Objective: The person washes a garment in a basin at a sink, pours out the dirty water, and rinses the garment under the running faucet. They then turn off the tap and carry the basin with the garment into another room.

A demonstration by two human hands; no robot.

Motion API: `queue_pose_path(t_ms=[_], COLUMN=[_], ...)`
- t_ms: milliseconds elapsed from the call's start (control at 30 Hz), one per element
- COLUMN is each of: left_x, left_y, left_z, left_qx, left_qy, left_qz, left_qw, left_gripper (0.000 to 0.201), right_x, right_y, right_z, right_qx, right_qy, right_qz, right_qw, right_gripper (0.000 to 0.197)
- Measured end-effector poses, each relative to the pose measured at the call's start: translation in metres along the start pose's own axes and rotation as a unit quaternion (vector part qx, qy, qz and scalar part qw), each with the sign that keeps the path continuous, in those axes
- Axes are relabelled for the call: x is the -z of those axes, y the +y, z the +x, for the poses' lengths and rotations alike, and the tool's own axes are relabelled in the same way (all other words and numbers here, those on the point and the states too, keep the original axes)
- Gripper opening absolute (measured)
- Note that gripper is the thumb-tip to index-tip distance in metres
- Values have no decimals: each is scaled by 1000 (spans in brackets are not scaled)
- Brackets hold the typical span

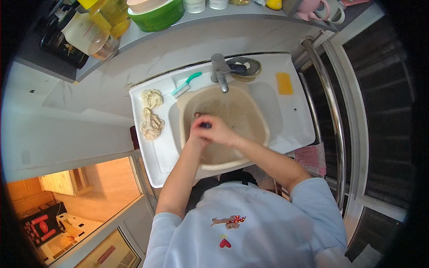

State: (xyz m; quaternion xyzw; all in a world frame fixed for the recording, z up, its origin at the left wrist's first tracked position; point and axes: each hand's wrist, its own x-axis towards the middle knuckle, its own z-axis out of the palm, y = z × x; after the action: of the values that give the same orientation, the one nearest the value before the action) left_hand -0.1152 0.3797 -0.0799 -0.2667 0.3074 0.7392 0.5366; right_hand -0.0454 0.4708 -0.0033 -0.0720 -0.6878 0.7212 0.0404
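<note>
My left hand (198,136) and my right hand (219,129) are closed together over the beige basin (264,117), which stands in the white sink. A small wet-looking dark blue thing (205,125) shows between my fingers. Most of it is covered, so its kind cannot be made out. A brownish bit also sticks out beyond my fingertips. Murky water (241,120) fills the basin below my hands. Above the basin's far rim is the grey metal faucet (219,73); no running stream shows.
On the sink's left ledge lie two crumpled cream cloths (152,124) and a turquoise scrub brush (186,85). A dark oval dish (250,66) sits behind the faucet, a yellow soap bar (284,83) at right. Bottles line the shelf (178,35) above; a metal rail (333,107) runs along the right.
</note>
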Motion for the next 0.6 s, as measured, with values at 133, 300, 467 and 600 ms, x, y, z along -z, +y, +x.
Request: queue_pose_path(t_ms=[133,300,467,600], left_x=[29,43,-18,-20], left_y=[-20,-8,-17,-15], left_z=[20,44,-12,-22], left_qx=[-178,-29,-23,-60], left_qy=[-210,-324,-12,37], left_qz=[94,-78,52,120], left_qw=[957,942,998,990], left_gripper=[47,47,42,33], right_x=[-21,-21,17,69], right_y=[-39,-5,14,69], right_z=[-25,4,32,43], right_qx=[39,6,-89,-202], right_qy=[61,107,158,168], right_qz=[-120,-347,-393,-448], right_qw=[990,932,902,855], right_gripper=[20,38,45,42])
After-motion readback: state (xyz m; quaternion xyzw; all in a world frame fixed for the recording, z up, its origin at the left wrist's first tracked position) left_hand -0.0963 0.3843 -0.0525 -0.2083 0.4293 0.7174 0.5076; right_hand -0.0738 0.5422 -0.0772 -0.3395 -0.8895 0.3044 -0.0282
